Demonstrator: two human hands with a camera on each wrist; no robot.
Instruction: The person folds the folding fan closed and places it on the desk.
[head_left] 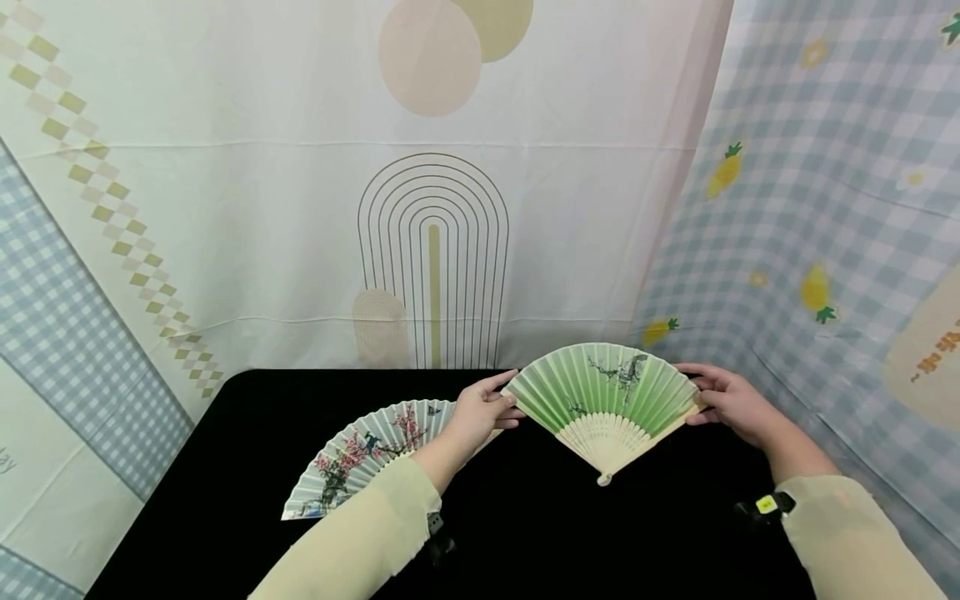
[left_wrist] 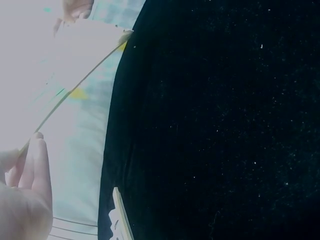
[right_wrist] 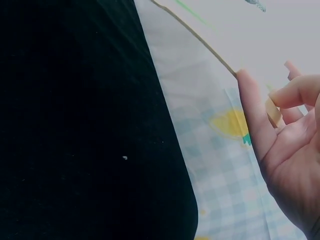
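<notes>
A green folding fan (head_left: 607,392) with pale wooden ribs is spread wide and held just above the black table (head_left: 525,542). My left hand (head_left: 512,398) pinches its left outer rib. My right hand (head_left: 693,393) pinches the right outer rib. The fan's pivot points toward me. In the left wrist view my fingers (left_wrist: 30,175) grip the thin rib (left_wrist: 75,87), and the fan's leaf is washed out white. Seen from the right wrist, my fingers (right_wrist: 252,110) hold the opposite rib (right_wrist: 195,35).
A second open fan (head_left: 360,454), white with pink blossoms, lies flat on the table under my left forearm; its corner (left_wrist: 120,217) shows in the left wrist view. Patterned cloth backdrops (head_left: 435,208) hang close behind and to both sides of the table.
</notes>
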